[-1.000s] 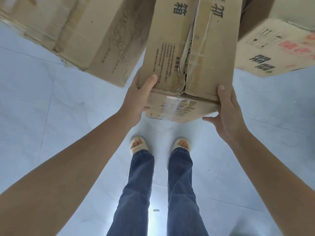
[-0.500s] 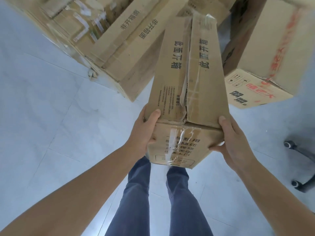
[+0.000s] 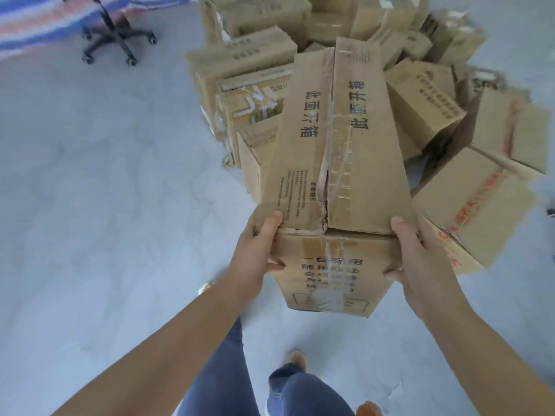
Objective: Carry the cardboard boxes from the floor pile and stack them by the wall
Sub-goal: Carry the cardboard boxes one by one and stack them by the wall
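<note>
A long brown cardboard box (image 3: 357,151) with black printed characters and a taped, torn top seam is lifted off the floor in front of me. My left hand (image 3: 255,250) grips its near left corner, thumb on top and fingers curled under the end face. My right hand (image 3: 420,262) grips the near right corner the same way. Behind the carried box lies the floor pile of cardboard boxes (image 3: 249,73), tumbled at several angles. A box with red print (image 3: 480,211) lies on the right of the pile.
The floor (image 3: 105,190) is pale grey tile, open to the left. A black wheeled chair base (image 3: 117,37) stands at the far left, near a striped blue and pink sheet (image 3: 39,22). My legs in blue jeans (image 3: 228,373) are below the box.
The box has risen from the pile and tilted toward me. My view has lifted, so the whole pile and the chair base now show. Both hands keep the same grip.
</note>
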`<action>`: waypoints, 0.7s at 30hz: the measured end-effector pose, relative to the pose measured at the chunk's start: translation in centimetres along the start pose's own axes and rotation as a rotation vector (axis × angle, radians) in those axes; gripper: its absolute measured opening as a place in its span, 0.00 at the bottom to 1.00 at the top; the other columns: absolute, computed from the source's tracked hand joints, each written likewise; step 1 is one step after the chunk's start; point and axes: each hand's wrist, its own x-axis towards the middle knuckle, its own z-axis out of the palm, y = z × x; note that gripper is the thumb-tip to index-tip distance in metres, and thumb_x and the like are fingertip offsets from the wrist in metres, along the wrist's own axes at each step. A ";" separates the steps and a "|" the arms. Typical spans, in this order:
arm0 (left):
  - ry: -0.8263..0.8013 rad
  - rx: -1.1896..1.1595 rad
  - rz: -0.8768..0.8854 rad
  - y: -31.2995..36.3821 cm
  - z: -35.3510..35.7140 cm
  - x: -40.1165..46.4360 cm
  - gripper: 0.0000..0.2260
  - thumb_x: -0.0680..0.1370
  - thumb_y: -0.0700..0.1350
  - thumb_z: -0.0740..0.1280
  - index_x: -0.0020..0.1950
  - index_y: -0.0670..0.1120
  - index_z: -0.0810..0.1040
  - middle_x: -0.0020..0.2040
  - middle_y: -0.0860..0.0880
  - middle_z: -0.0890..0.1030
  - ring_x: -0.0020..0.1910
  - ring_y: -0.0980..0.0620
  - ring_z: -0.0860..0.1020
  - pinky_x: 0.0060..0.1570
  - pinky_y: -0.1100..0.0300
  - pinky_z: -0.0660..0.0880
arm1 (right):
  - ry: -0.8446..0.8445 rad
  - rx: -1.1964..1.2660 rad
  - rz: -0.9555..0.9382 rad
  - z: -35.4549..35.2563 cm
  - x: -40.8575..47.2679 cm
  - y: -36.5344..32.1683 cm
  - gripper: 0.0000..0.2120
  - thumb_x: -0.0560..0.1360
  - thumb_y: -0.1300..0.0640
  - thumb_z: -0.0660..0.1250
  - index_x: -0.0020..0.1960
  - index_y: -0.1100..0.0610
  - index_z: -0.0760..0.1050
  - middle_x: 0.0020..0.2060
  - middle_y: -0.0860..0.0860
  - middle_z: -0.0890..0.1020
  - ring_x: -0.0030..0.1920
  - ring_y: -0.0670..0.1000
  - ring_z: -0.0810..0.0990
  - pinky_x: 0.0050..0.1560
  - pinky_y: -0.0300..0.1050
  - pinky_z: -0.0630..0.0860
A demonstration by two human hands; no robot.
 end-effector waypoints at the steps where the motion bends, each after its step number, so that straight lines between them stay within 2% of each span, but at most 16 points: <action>1: 0.011 -0.014 0.020 0.2 -0.4 -1.4 0.11 0.78 0.55 0.63 0.60 0.59 0.76 0.49 0.61 0.83 0.45 0.64 0.81 0.51 0.41 0.79 | -0.014 -0.023 -0.040 0.1 -1.1 -0.5 0.15 0.80 0.52 0.59 0.63 0.38 0.73 0.42 0.33 0.81 0.38 0.36 0.80 0.33 0.41 0.73; 3: 0.035 -0.035 0.064 0.5 -1.6 -4.2 0.11 0.78 0.55 0.63 0.59 0.60 0.77 0.48 0.62 0.83 0.44 0.65 0.80 0.51 0.40 0.79 | -0.057 -0.046 -0.108 0.7 -3.3 -1.5 0.15 0.80 0.51 0.59 0.60 0.32 0.72 0.45 0.32 0.81 0.44 0.36 0.80 0.41 0.45 0.75; 7: 0.097 -0.077 0.168 1.0 -5.5 -9.6 0.12 0.76 0.57 0.64 0.58 0.62 0.77 0.50 0.63 0.82 0.46 0.65 0.80 0.52 0.41 0.79 | -0.144 -0.063 -0.167 3.3 -7.3 -3.0 0.17 0.78 0.47 0.59 0.65 0.32 0.68 0.55 0.34 0.79 0.56 0.41 0.79 0.54 0.52 0.77; 9: 0.152 -0.098 0.204 1.3 -8.2 -11.8 0.15 0.73 0.59 0.64 0.58 0.62 0.77 0.49 0.64 0.82 0.47 0.66 0.79 0.52 0.41 0.79 | -0.176 -0.092 -0.173 5.6 -9.2 -3.3 0.20 0.77 0.44 0.59 0.68 0.31 0.65 0.57 0.31 0.77 0.57 0.37 0.77 0.58 0.56 0.76; 11: 0.223 -0.117 0.214 1.5 -11.6 -14.0 0.13 0.74 0.58 0.64 0.58 0.62 0.77 0.50 0.63 0.82 0.50 0.64 0.79 0.52 0.41 0.79 | -0.233 -0.096 -0.179 8.7 -11.0 -3.5 0.20 0.78 0.44 0.60 0.68 0.30 0.64 0.50 0.23 0.77 0.49 0.30 0.77 0.52 0.50 0.78; 13: 0.298 -0.140 0.226 1.5 -15.8 -16.5 0.10 0.77 0.57 0.63 0.57 0.62 0.78 0.51 0.61 0.82 0.55 0.61 0.78 0.52 0.42 0.79 | -0.313 -0.107 -0.163 12.5 -13.2 -3.4 0.20 0.78 0.44 0.61 0.67 0.29 0.64 0.49 0.23 0.76 0.47 0.29 0.77 0.46 0.48 0.77; 15: 0.397 -0.171 0.235 1.0 -20.3 -19.0 0.09 0.77 0.57 0.63 0.56 0.62 0.78 0.52 0.61 0.82 0.56 0.60 0.78 0.52 0.42 0.79 | -0.404 -0.121 -0.151 16.6 -15.6 -3.0 0.18 0.77 0.44 0.61 0.64 0.26 0.66 0.47 0.24 0.78 0.45 0.32 0.79 0.48 0.52 0.78; 17: 0.517 -0.214 0.224 0.2 -24.8 -22.0 0.11 0.77 0.57 0.64 0.58 0.61 0.77 0.52 0.60 0.82 0.55 0.59 0.78 0.51 0.42 0.80 | -0.507 -0.156 -0.148 20.8 -18.5 -2.3 0.15 0.77 0.44 0.60 0.59 0.24 0.68 0.44 0.27 0.80 0.43 0.39 0.80 0.49 0.57 0.78; 19: 0.623 -0.239 0.209 -0.5 -28.6 -24.7 0.11 0.76 0.57 0.65 0.58 0.61 0.77 0.51 0.60 0.83 0.53 0.58 0.79 0.48 0.42 0.80 | -0.605 -0.178 -0.141 24.7 -21.4 -1.8 0.14 0.76 0.43 0.60 0.52 0.21 0.69 0.41 0.27 0.79 0.40 0.43 0.77 0.49 0.58 0.78; 21: 0.741 -0.288 0.209 -1.8 -33.0 -28.0 0.09 0.76 0.57 0.65 0.56 0.61 0.78 0.48 0.61 0.83 0.51 0.59 0.79 0.46 0.43 0.81 | -0.710 -0.191 -0.130 29.5 -24.8 -1.1 0.14 0.78 0.44 0.60 0.49 0.21 0.69 0.42 0.25 0.79 0.43 0.42 0.79 0.49 0.56 0.77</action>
